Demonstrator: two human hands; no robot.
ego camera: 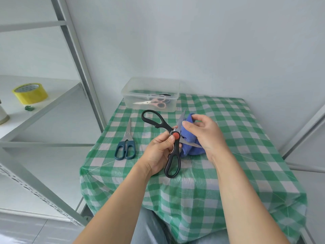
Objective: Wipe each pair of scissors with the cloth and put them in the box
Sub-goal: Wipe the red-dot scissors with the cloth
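My left hand (158, 152) pinches the open black scissors (175, 135) at the pivot, and my right hand (205, 136) grips the blue cloth (189, 136) against a blade, above the green-checked table (228, 155). The clear box (128, 101) sits at 12 o'clock by the white wall (211, 50); a metal shelf (44, 106) stands at 9 o'clock.

— What's underneath it all?
— My surface (263, 138) wears a green-and-white checked cover, with a white wall (211, 41) behind it.
— And off to your left?
— A grey metal rack (80, 67). On its shelf (58, 97) I see a yellow tape roll (29, 93), with a small green scrap (29, 108) just beside it.
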